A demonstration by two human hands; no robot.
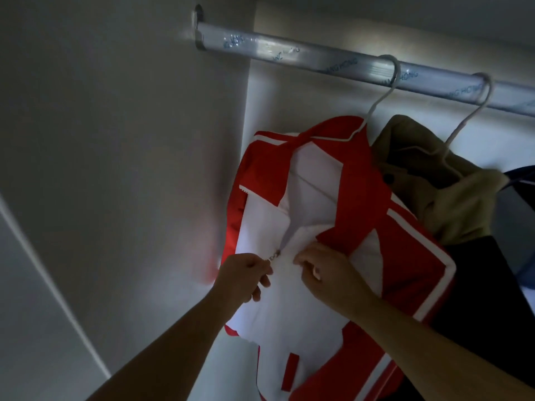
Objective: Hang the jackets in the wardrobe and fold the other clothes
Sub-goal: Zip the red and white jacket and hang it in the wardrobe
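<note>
While one red-and-white jacket (304, 224) hangs, its zip pull (273, 257) is pinched by the left hand (246, 274), front gripped by the right hand (321, 273). Two hangers (397, 71) are hooked on one rail (289, 55).

the rail (289, 53) runs bare from its wall bracket (199, 27) to the first hanger hook (393, 70), so there's open room up there on the left. the wardrobe's side panel (130, 140) closes that side, leaving a slim gap beside the red and white jacket (304, 308). the right is packed: a khaki jacket (457, 209) presses against the red one, with dark cloth (486, 285) below. the left hand (246, 273) and right hand (327, 276) pinch the jacket's front, blocking it.
</note>
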